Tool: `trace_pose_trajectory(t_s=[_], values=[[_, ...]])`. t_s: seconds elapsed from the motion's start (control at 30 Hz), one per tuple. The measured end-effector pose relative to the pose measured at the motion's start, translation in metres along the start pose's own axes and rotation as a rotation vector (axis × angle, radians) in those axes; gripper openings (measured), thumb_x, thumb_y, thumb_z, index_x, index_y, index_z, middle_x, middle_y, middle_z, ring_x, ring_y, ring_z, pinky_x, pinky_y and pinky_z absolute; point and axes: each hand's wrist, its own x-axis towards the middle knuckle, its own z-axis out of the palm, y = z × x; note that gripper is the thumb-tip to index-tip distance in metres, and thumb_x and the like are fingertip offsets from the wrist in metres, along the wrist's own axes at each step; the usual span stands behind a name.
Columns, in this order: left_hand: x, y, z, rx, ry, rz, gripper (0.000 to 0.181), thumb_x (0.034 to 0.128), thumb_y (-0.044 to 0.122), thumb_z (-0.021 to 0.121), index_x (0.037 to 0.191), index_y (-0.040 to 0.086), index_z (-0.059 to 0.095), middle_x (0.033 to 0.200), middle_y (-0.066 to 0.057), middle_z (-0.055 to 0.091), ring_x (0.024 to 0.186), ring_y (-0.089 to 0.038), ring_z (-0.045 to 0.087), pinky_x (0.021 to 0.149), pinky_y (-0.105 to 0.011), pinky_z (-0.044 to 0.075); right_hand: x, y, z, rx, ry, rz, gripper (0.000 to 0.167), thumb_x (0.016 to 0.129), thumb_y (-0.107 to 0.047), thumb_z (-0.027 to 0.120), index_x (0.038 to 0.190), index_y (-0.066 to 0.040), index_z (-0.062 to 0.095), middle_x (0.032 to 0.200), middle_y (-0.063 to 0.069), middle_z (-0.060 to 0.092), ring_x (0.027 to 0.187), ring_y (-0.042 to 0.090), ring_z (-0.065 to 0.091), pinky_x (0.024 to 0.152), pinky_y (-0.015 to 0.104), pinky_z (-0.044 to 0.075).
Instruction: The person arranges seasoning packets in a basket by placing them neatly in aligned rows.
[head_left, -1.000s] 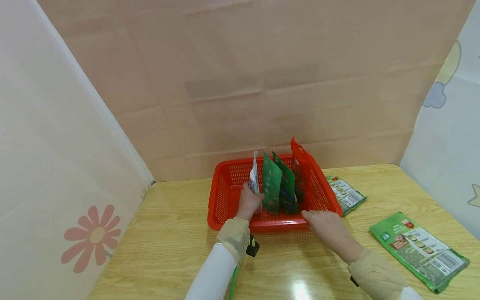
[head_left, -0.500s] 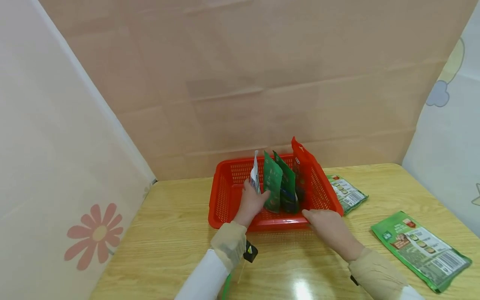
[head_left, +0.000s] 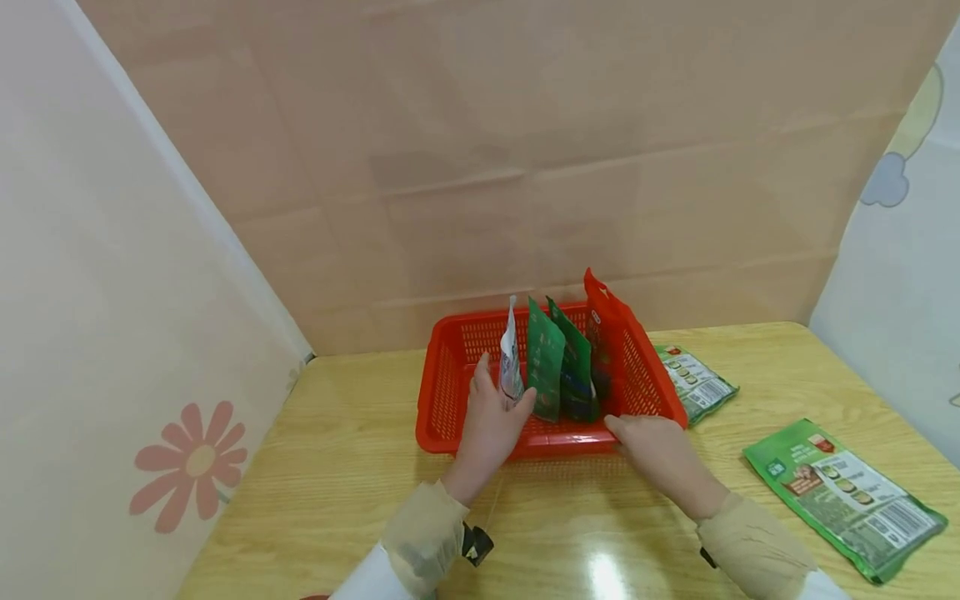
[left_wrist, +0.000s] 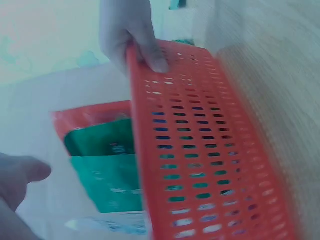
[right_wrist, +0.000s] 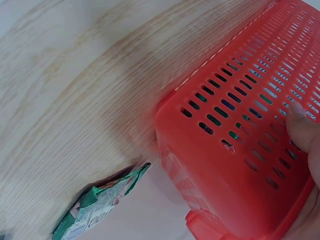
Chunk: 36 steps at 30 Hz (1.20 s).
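Four packets stand on edge, side by side, in the red basket on the wooden table: from left to right, the white packet, the pale green packet, the dark green packet and the red packet. Two more green packs lie flat outside to the right, the far pack just beside the basket and the near pack well apart from it.

Left hand: fingers spread, thumb apart from them, straddling the near edge of the white packet; no grip seen. Whether skin touches the packet cannot be told. Right hand: curled over the front rim near its right corner, thumb against the outer wall, holding the basket.

Step in hand, judged: release of the white packet after standing it in the row, with the right hand steadying the basket. Next move, judged: it calls for drawing the left hand back clear without dragging the packet over; the gap at the basket's left end leaves room for another.

Compared with one second ago: the left hand, then closed on the white packet, has opened and backed toward the wearer, baring more of the packet. Right hand's hold and the row's order unchanged.
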Motion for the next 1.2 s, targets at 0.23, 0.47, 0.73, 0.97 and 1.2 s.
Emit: trace_pose_trajectory(t_s=[0.23, 0.47, 0.73, 0.97, 1.2], values=[[-0.030, 0.012, -0.024, 0.091, 0.109, 0.165, 0.071, 0.0880, 0.023, 0.067, 0.145, 0.008, 0.029, 0.132, -0.012, 0.051, 0.113, -0.026, 0.051, 0.088, -0.042, 0.052, 0.000, 0.000, 0.001, 0.001, -0.014, 0.010, 0.028, 0.076, -0.002, 0.074, 0.071, -0.016, 0.050, 0.054, -0.005, 0.045, 0.049, 0.009, 0.042, 0.043, 0.022, 0.034], [-0.065, -0.005, -0.052, 0.348, -0.006, 0.153, 0.041, 0.0894, 0.025, 0.066, 0.126, 0.008, 0.056, 0.117, -0.004, 0.064, 0.113, -0.024, 0.058, 0.094, -0.046, 0.049, -0.001, -0.001, 0.000, 0.008, -0.039, 0.021, 0.024, 0.074, -0.005, 0.077, 0.075, -0.016, 0.056, 0.056, -0.005, 0.052, 0.049, 0.010, 0.046, 0.044, 0.023, 0.037], [-0.088, -0.040, -0.076, 0.540, -0.307, 0.053, 0.033, 0.0866, 0.034, 0.068, 0.111, 0.012, 0.065, 0.109, -0.001, 0.067, 0.100, -0.023, 0.062, 0.083, -0.044, 0.053, -0.002, 0.003, 0.006, -0.011, 0.005, -0.005, 0.024, 0.072, -0.004, 0.078, 0.076, -0.015, 0.057, 0.056, -0.004, 0.054, 0.048, 0.011, 0.046, 0.043, 0.024, 0.038], [-0.080, -0.072, -0.104, 0.569, -0.667, -0.080, 0.059, 0.0748, 0.045, 0.077, 0.121, 0.013, 0.059, 0.118, -0.003, 0.058, 0.098, -0.018, 0.056, 0.087, -0.041, 0.051, -0.001, 0.001, 0.003, 0.012, -0.003, 0.011, 0.025, 0.070, -0.003, 0.078, 0.076, -0.014, 0.057, 0.056, -0.003, 0.053, 0.048, 0.011, 0.046, 0.043, 0.025, 0.038], [-0.079, -0.105, -0.123, 0.584, -0.818, -0.174, 0.065, 0.0704, 0.036, 0.083, 0.127, 0.018, 0.055, 0.118, 0.003, 0.056, 0.093, -0.011, 0.048, 0.079, -0.030, 0.049, 0.000, 0.001, -0.002, -0.001, -0.016, 0.012, 0.023, 0.072, -0.003, 0.078, 0.078, -0.015, 0.059, 0.057, -0.003, 0.055, 0.049, 0.012, 0.049, 0.044, 0.026, 0.040]])
